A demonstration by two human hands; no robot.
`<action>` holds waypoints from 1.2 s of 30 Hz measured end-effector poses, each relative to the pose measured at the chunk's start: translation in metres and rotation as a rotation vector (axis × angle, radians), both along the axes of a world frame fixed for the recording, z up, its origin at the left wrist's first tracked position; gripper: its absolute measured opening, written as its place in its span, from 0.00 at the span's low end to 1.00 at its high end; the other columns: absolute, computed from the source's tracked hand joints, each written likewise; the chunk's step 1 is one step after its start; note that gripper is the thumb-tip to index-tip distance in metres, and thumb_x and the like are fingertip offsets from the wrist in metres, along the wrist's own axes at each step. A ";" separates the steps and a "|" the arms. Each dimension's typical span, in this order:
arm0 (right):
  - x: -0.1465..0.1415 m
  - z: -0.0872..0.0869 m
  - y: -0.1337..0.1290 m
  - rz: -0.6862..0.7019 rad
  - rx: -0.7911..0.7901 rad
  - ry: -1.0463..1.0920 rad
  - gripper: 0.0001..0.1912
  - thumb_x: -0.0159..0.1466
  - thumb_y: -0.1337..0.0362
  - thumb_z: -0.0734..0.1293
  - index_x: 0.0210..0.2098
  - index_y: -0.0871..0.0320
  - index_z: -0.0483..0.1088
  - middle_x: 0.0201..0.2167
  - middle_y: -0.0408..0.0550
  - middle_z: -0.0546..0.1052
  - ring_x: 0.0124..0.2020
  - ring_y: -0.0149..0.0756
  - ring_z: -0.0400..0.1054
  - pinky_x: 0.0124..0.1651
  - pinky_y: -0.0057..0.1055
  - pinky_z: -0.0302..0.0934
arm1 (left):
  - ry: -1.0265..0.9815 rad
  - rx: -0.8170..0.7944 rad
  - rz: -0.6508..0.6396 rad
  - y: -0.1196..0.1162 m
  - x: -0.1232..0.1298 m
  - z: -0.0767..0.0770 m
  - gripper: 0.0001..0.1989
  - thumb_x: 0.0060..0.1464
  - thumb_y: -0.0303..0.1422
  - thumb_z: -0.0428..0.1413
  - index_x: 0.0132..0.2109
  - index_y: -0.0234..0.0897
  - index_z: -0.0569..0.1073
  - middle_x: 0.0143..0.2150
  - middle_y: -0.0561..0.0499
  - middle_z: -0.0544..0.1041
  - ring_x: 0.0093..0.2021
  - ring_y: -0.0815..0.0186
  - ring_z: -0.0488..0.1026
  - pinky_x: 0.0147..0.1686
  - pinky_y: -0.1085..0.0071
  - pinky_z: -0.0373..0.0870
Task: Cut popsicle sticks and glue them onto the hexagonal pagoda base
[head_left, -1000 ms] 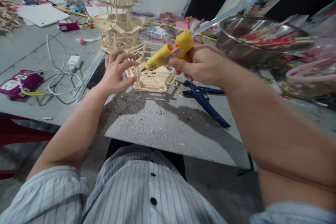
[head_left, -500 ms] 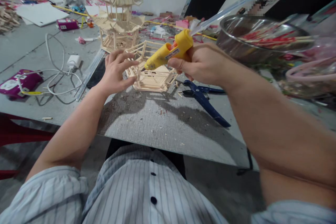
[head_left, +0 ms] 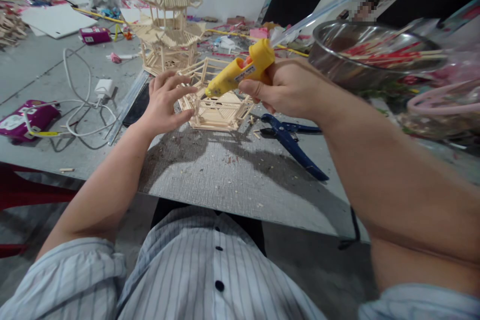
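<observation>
My right hand point(head_left: 285, 85) is wrapped round a yellow hot glue gun point(head_left: 240, 72), with a clear glue stick point(head_left: 300, 25) running out of its back. The nozzle points down to the left, at the near-left part of a small hexagonal frame of thin wooden sticks point(head_left: 221, 111). Whether the tip touches the sticks I cannot tell. At the frame's left corner is my left hand point(head_left: 165, 102), fingers spread, thumb and index finger apart on either side of a corner post. Behind the frame stands a wooden stick pagoda point(head_left: 167, 35) with a pointed roof.
Blue-handled cutters point(head_left: 290, 142) lie right of the frame. A metal bowl point(head_left: 322, 55) with red-tipped sticks stands at the right, near a pink-rimmed basket point(head_left: 442, 102). On the left are a dark phone point(head_left: 138, 105), a white charger point(head_left: 105, 88) with its cable, and a purple box point(head_left: 28, 120).
The glue gun's nozzle has lifted very slightly off to the right. My left hand stays in place, and the frame has not visibly moved.
</observation>
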State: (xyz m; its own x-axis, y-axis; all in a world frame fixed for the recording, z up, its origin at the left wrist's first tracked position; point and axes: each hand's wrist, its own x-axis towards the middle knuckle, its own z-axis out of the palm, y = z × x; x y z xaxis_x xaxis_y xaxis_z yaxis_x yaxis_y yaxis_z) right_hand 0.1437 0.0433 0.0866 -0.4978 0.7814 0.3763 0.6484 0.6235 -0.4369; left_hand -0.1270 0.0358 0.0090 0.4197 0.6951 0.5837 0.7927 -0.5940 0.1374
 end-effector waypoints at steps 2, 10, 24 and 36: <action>-0.002 0.002 -0.001 -0.054 -0.032 -0.008 0.24 0.64 0.50 0.65 0.17 0.58 0.65 0.13 0.35 0.57 0.17 0.21 0.49 0.31 0.23 0.59 | 0.009 0.003 0.001 0.000 0.000 0.000 0.26 0.58 0.55 0.51 0.54 0.42 0.72 0.59 0.45 0.70 0.63 0.46 0.56 0.60 0.47 0.53; 0.000 -0.005 0.008 0.055 -0.201 0.215 0.18 0.60 0.53 0.71 0.20 0.57 0.68 0.14 0.36 0.58 0.25 0.25 0.64 0.35 0.23 0.65 | 0.026 -0.004 0.013 0.001 0.000 0.000 0.27 0.58 0.56 0.50 0.54 0.42 0.72 0.59 0.45 0.70 0.64 0.46 0.56 0.59 0.47 0.54; 0.023 -0.014 0.004 -0.127 -0.372 0.702 0.07 0.65 0.62 0.66 0.34 0.60 0.69 0.19 0.31 0.71 0.08 0.20 0.59 0.12 0.17 0.53 | -0.134 0.122 0.009 0.003 -0.002 0.000 0.22 0.62 0.53 0.46 0.50 0.45 0.73 0.54 0.50 0.74 0.60 0.54 0.61 0.60 0.50 0.58; 0.085 -0.038 -0.017 -0.428 -0.456 1.252 0.22 0.72 0.59 0.50 0.33 0.55 0.71 0.22 0.40 0.73 0.12 0.27 0.64 0.14 0.26 0.60 | -0.230 0.341 0.246 -0.011 0.009 0.004 0.29 0.67 0.53 0.35 0.24 0.41 0.60 0.24 0.51 0.65 0.33 0.63 0.66 0.39 0.57 0.63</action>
State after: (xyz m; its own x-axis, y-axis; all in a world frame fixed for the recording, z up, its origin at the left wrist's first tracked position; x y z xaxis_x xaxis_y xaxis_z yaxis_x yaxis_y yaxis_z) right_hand 0.2288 0.0267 0.0491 0.2806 0.9578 0.0625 -0.2164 0.1266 -0.9681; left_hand -0.1181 0.0248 0.0126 0.1000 0.5103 0.8542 0.8871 -0.4345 0.1558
